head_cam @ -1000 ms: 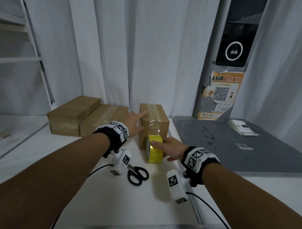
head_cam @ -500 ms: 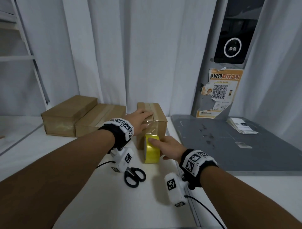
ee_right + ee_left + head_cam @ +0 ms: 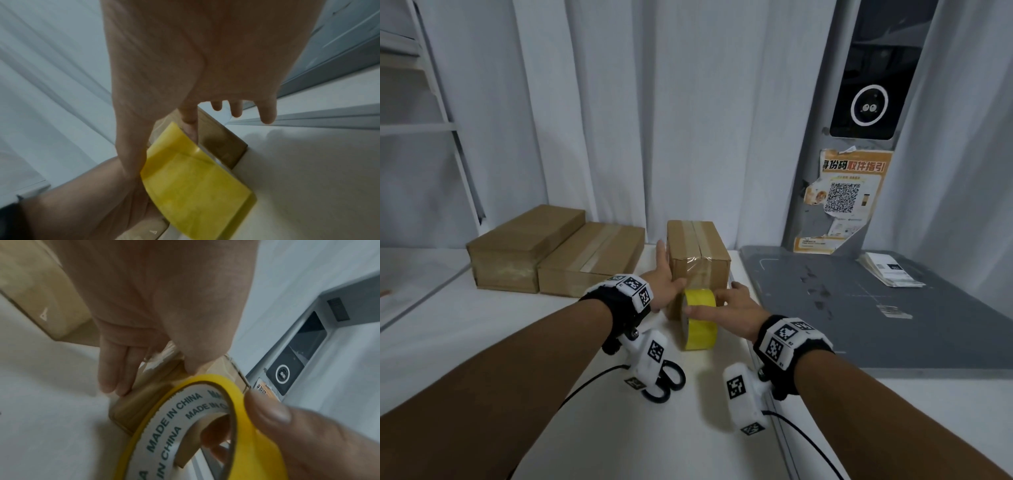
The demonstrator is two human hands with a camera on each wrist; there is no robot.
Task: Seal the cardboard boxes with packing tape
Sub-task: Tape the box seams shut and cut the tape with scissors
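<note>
A small cardboard box point(image 3: 698, 253) stands on the white table, with clear tape along its top seam and down its front face. My left hand point(image 3: 666, 274) lies against the box's left side, fingers straight, thumb on the front edge; the left wrist view shows the fingers point(image 3: 115, 369) flat on the box point(image 3: 131, 405). My right hand point(image 3: 732, 305) pinches the yellow tape roll point(image 3: 700, 318) between thumb and index finger, right against the box's front. The roll point(image 3: 195, 181) stands on edge on the table; its white core point(image 3: 185, 410) reads MADE IN CHINA.
Two more cardboard boxes point(image 3: 524, 246) point(image 3: 592, 260) lie side by side at the back left. Black-handled scissors point(image 3: 667, 380) lie under my left wrist. A grey platform point(image 3: 842, 308) with a stack of papers point(image 3: 890, 272) fills the right. White curtains hang behind.
My left hand slid from the box's top front corner down onto its left side. My right hand stays on the roll at the box's front.
</note>
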